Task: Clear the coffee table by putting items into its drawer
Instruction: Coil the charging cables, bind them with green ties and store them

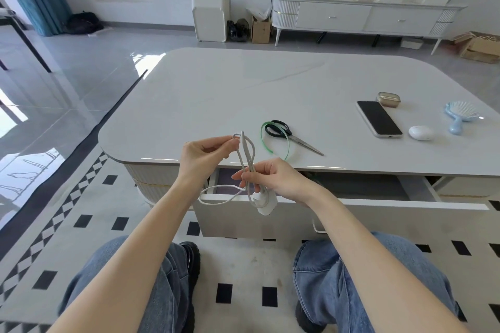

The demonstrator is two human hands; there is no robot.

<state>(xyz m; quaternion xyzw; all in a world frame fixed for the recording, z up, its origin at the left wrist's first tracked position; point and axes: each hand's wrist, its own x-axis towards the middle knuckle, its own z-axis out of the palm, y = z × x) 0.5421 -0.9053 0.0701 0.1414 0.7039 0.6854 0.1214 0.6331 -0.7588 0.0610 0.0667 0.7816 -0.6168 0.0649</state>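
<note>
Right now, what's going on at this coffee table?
A seated person is bundling a white charger cable: the left hand pinches the loop's top, the right hand grips it near the plug, over the open drawer. On the coffee table lie scissors, a phone and other small things.

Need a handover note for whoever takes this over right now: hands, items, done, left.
Left hand: fingers pinch the top loop of the cable.
Right hand: grips the lower strands; the adapter hangs below it, over the drawer.
Done: drawer is open, cable is off the table.
Left: drop the cable in, then clear the green band, scissors, phone, tin, white case and blue mirror, and close the drawer.
</note>
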